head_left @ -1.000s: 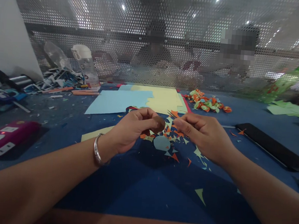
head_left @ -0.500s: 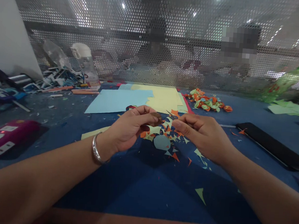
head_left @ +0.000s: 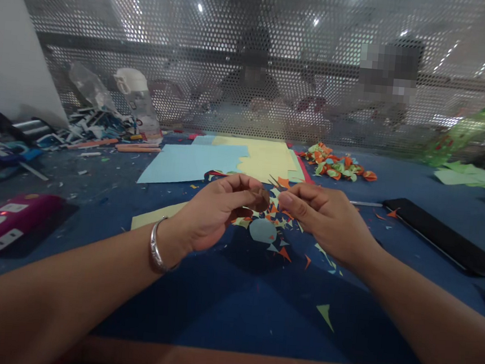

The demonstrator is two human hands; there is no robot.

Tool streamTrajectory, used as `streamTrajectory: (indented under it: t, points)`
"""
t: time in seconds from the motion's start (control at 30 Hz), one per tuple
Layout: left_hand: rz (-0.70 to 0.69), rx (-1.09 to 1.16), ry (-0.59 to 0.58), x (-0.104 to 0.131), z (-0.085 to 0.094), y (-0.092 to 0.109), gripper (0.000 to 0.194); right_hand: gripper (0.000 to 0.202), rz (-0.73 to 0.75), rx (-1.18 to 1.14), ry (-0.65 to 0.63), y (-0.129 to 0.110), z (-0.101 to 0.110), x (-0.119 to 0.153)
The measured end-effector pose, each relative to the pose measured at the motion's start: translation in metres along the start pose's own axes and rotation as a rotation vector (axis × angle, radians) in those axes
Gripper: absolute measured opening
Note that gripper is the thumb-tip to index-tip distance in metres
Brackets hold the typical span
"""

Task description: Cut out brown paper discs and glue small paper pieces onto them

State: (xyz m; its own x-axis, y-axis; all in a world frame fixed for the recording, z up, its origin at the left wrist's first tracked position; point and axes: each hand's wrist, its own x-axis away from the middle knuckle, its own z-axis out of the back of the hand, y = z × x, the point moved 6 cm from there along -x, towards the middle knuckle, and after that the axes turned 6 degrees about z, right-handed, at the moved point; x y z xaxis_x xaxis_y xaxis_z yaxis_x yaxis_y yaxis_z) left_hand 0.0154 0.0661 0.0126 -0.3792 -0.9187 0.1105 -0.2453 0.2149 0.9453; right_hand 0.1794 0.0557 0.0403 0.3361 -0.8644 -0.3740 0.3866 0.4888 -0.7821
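Note:
My left hand (head_left: 218, 211), with a silver bracelet at the wrist, pinches a small brown curled piece (head_left: 260, 199) that looks like paper. The fingers partly cover it. Just to the right, my right hand (head_left: 324, 217) is closed round a thin pointed tool (head_left: 273, 181); its dark tip sticks out past the thumb, and most of it is hidden. Both hands are raised over a scatter of orange and pale green paper scraps. A light blue paper disc (head_left: 263, 230) lies below them on the blue table (head_left: 257, 308).
Blue sheets (head_left: 193, 163) and yellow sheets (head_left: 265, 158) lie behind the hands. Folded orange and green paper pieces (head_left: 339, 167) are heaped at back right. A black device (head_left: 437, 236) is right, a magenta box (head_left: 13, 221) left. A bottle (head_left: 137, 102) stands before the perforated screen (head_left: 187, 41).
The brown piece has turned in my left fingers and shows more of its face. The tool's tip has shifted slightly left and up. Both hands stay nearly in place.

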Motion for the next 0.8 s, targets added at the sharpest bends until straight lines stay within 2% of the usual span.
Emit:
streamTrajectory:
  t: [0.17, 0.33, 0.47, 0.67, 0.8]
  points:
    - [0.003, 0.011, -0.01, 0.001, -0.006, 0.001, 0.019, 0.037, -0.047, 0.012, -0.058, 0.003, -0.006, 0.001]
    - [0.013, 0.006, -0.044, 0.002, -0.009, -0.002, 0.022, 0.019, -0.003, -0.001, -0.039, 0.001, -0.006, 0.001]
    - [0.035, -0.043, -0.054, 0.002, -0.009, -0.004, 0.011, 0.019, 0.024, 0.025, -0.062, -0.002, -0.007, 0.0]
    - [-0.012, -0.173, -0.028, 0.003, -0.007, -0.002, 0.01, 0.024, 0.01, 0.073, -0.096, 0.001, -0.006, -0.001]
    - [-0.015, -0.202, 0.015, 0.001, -0.004, -0.002, 0.008, 0.026, 0.017, 0.217, -0.109, 0.006, 0.004, -0.002]
